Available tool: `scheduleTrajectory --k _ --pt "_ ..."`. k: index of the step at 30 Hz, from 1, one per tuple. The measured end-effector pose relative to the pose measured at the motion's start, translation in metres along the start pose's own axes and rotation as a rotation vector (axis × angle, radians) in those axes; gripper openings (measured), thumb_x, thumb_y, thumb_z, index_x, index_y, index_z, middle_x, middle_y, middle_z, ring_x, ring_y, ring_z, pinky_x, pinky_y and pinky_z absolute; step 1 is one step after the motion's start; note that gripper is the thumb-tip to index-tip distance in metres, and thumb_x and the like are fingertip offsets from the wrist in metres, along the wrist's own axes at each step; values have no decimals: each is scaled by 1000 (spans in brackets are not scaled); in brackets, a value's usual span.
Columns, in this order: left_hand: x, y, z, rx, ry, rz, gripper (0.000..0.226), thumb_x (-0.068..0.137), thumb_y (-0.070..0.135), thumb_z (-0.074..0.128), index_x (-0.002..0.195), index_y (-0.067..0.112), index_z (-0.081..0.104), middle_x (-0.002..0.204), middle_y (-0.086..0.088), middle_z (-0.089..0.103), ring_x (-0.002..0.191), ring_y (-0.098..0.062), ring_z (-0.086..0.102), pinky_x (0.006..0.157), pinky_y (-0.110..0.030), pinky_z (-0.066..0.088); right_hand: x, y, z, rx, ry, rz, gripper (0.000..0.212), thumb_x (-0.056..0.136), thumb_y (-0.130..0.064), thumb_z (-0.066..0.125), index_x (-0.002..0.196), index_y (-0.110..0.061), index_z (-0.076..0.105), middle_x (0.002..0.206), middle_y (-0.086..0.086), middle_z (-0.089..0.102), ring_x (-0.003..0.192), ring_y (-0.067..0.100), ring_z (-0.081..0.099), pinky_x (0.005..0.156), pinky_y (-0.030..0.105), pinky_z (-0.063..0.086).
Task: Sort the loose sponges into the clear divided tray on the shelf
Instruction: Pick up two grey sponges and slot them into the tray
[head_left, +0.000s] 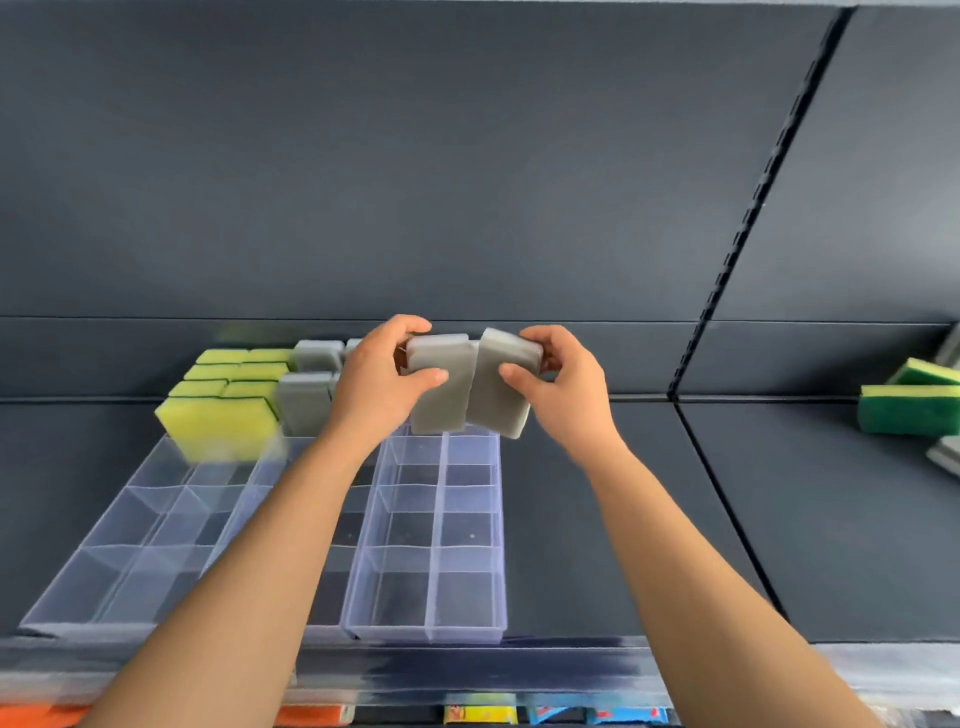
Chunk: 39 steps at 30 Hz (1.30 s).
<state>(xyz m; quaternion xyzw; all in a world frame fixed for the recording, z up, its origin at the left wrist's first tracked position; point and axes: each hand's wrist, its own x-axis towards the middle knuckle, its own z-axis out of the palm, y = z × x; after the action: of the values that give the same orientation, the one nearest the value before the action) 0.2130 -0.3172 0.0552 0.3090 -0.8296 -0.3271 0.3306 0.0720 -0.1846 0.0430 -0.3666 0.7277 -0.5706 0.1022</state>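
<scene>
Two grey sponges are held upright side by side above the far end of the clear divided tray (441, 519). My left hand (379, 379) grips the left grey sponge (441, 400), thumb across its front. The right grey sponge (498, 400) is gripped by my right hand (561, 379). The two sponges touch along their inner edges. Several yellow sponges (223, 405) stand in the tray's far left compartments, with grey sponges (306, 400) beside them, partly hidden by my left hand.
The tray rests on a dark shelf (597, 519) with a dark back panel. Loose green-and-yellow sponges (909, 410) lie at the far right, past a slotted upright (737, 249). A grey sponge (945, 454) peeks in at the right edge. Coloured packages (480, 714) show below the shelf's front.
</scene>
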Motion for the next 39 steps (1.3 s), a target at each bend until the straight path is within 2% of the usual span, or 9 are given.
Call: scheduleTrajectory --k 2,6,10,13,18,24,30,33,39 --pt "6 -9 -6 107 -15 55 46 77 18 74 119 27 58 99 6 53 87 -15 52 78 -29 42 5 -1 13 -17 1 2 28 79 -19 72 99 -29 55 94 -7 62 85 11 56 68 10 42" --pt "16 -25 -9 188 -33 69 41 80 15 70 118 24 59 103 4 51 91 -20 51 81 -32 42 12 4 31 -71 -36 -3 29 82 -14 69 105 -24 55 94 -8 59 85 18 56 68 12 42" --pt "19 -34 -5 211 -56 62 37 81 17 68 115 26 58 100 8 48 83 -14 46 74 -28 37 18 15 38 -138 -74 19 28 84 -12 66 106 -24 54 92 -5 60 80 20 55 70 24 46" --pt "20 -38 -1 228 -85 57 35 82 17 67 113 28 57 93 10 43 75 -13 43 69 -29 35 19 24 44 -183 -102 30 28 84 -10 65 105 -24 54 86 -9 58 76 14 55 66 20 44" --pt "23 -43 -3 243 -111 53 33 84 17 65 114 26 54 101 9 46 78 -14 43 70 -30 35 19 39 55 -428 -161 -58 27 84 -8 61 107 -18 54 92 -5 57 85 21 52 72 32 46" --pt "23 -48 -6 264 -139 53 33 86 16 63 116 22 52 112 2 51 80 -16 45 68 -28 31 19 47 66 -534 -132 -78 27 88 -12 59 114 -17 54 95 -2 54 87 22 51 67 31 43" --pt "23 -50 0 326 -176 59 35 87 15 62 120 21 51 119 -1 51 99 -24 52 81 -36 42 20 46 66 -615 -86 -138 33 88 -13 61 121 -13 58 114 4 50 102 23 49 73 34 48" --pt "21 -52 8 421 -186 77 37 86 16 64 122 19 53 118 -2 50 100 -24 52 72 -29 33 17 45 67 -688 -74 -193 33 88 -14 61 121 -11 58 113 5 50 104 23 45 72 35 48" --pt "26 -55 16 667 -154 249 36 81 16 69 115 10 62 108 -6 56 101 -28 48 86 -34 37 15 44 63 -678 -72 -227 29 87 -11 61 116 -15 61 108 5 54 100 23 48 68 36 47"
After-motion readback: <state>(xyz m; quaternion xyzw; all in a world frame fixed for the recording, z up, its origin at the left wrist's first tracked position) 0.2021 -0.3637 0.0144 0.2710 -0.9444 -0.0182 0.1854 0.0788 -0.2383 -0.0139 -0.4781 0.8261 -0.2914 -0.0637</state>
